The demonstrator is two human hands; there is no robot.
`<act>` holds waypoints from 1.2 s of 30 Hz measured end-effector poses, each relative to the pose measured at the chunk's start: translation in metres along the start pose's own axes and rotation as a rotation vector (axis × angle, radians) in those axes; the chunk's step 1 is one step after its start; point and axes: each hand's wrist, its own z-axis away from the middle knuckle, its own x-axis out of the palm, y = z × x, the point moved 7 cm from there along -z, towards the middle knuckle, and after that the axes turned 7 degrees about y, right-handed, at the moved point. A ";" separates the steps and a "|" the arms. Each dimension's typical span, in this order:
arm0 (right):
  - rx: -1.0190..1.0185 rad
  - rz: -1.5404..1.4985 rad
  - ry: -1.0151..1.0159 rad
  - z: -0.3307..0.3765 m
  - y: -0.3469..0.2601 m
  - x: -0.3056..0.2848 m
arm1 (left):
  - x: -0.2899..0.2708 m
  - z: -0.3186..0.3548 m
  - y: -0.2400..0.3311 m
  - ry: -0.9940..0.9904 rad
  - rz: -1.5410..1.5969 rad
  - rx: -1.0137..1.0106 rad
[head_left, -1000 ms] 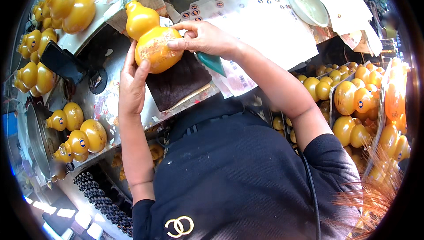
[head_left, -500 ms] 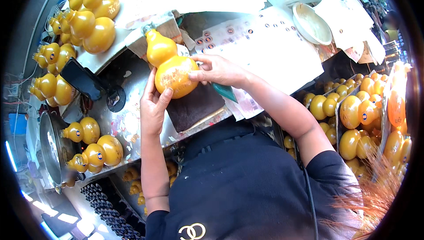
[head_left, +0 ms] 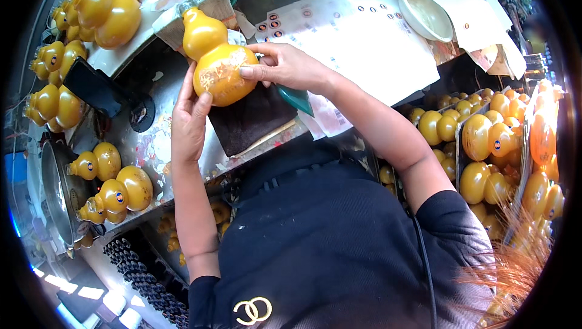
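Note:
A yellow gourd-shaped bottle (head_left: 212,44) with gold markings on its lower bulb lies tilted, its clear neck pointing away on a folded cloth (head_left: 203,5). My left hand (head_left: 193,114) cups the near left side of the lower bulb, thumb on top. On the bulb's right side, my right hand (head_left: 282,68) presses its thumb against the surface, with the other fingers behind it. A green pointed flat piece (head_left: 296,100) sticks out below my right hand; whether I hold it is unclear. Beneath the bottle is a dark pad (head_left: 242,126) on the metal worktop.
More gourd bottles (head_left: 118,23) stand at the left, beside a phone on a stand (head_left: 97,89) and a round metal pan (head_left: 57,189). White sticker sheets (head_left: 376,56) and an oval white bowl (head_left: 425,13) lie at the back right. Crates of bottles (head_left: 479,141) are at my right.
The whole view has shifted, so everything sits higher and further left. Both hands keep the same hold on the bottle, with no clear turn of it.

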 end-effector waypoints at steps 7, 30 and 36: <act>-0.030 0.067 0.037 0.001 -0.004 -0.001 | 0.003 -0.001 0.003 0.043 -0.100 0.029; -0.012 0.007 0.020 0.000 0.002 0.001 | -0.004 -0.005 -0.003 -0.007 -0.146 0.004; -0.006 -0.003 0.020 0.000 0.005 0.001 | -0.004 -0.005 -0.002 -0.022 -0.146 -0.013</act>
